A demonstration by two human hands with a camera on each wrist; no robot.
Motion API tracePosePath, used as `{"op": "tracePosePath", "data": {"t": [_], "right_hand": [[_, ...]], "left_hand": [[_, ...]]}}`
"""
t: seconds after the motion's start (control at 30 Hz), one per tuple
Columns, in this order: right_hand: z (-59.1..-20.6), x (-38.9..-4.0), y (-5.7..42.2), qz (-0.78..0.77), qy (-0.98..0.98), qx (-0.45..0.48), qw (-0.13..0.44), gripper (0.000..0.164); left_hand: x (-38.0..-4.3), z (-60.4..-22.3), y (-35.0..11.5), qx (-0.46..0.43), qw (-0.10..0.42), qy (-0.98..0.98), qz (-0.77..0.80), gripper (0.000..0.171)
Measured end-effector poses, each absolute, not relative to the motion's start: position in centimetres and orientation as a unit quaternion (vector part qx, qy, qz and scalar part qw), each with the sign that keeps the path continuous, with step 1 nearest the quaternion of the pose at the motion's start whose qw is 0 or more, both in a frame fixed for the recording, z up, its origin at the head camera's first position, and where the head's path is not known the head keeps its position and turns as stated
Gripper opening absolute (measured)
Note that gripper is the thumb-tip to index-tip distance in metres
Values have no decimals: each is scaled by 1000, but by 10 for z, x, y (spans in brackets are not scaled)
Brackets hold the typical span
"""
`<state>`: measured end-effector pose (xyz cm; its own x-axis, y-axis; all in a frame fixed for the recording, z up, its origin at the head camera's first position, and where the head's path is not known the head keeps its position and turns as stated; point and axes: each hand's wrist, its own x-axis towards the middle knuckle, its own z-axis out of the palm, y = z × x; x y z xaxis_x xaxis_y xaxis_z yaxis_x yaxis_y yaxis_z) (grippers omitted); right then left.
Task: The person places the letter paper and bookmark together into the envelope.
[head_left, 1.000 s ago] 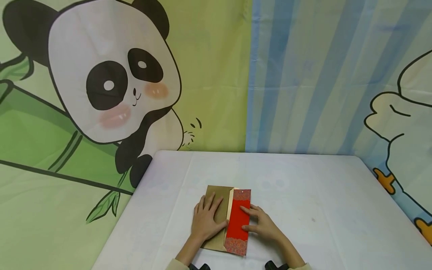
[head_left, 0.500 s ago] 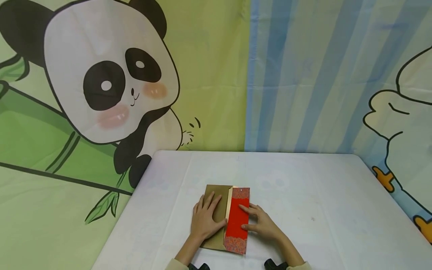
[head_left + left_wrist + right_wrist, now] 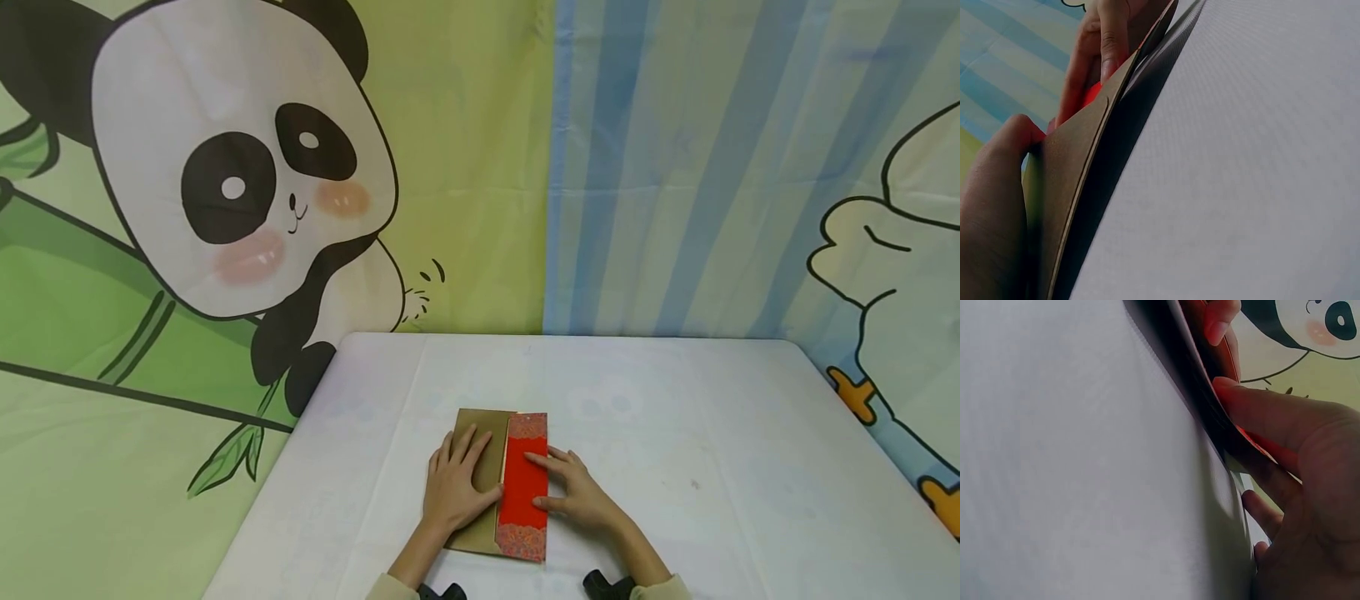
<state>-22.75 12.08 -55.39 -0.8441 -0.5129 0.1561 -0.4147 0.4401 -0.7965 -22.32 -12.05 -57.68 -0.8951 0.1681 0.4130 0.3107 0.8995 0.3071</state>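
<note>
In the head view a brown paper envelope point(image 3: 486, 433) lies on the white table, its long open side facing right. A long red card point(image 3: 522, 483) with patterned ends lies along that side, its left edge at the opening. My left hand point(image 3: 455, 492) rests spread on the envelope, thumb reaching to the card's edge. My right hand point(image 3: 581, 493) pinches the card's right edge, thumb and index finger on its red face. In the left wrist view the brown envelope point(image 3: 1075, 169) tilts up from the table. The right wrist view shows the right thumb point(image 3: 1260, 403) over the card.
The white table point(image 3: 675, 433) extends behind and to both sides of the hands. Behind it hangs a cloth backdrop with a panda point(image 3: 247, 183) and blue stripes point(image 3: 697, 167). Black wrist devices point(image 3: 609, 586) sit near the front edge.
The red card has shifted slightly left, narrowing the pale strip between it and the brown envelope. My right hand moved left with it; my left hand stays in place on the envelope.
</note>
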Motion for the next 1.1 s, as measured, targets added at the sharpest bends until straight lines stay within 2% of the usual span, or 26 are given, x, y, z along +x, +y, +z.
{"op": "tracePosePath", "data": {"t": [0.27, 0.6, 1.1], "right_hand": [[-555, -227, 116, -428, 855, -291, 23, 66], [-555, -226, 115, -417, 865, -278, 36, 66], [-555, -226, 118, -431, 853, -293, 15, 63]], "left_hand": [[-223, -576, -121, -123, 186, -957, -185, 79], [-222, -577, -121, -120, 177, -958, -190, 79], [-223, -577, -121, -123, 179, -956, -196, 80]]}}
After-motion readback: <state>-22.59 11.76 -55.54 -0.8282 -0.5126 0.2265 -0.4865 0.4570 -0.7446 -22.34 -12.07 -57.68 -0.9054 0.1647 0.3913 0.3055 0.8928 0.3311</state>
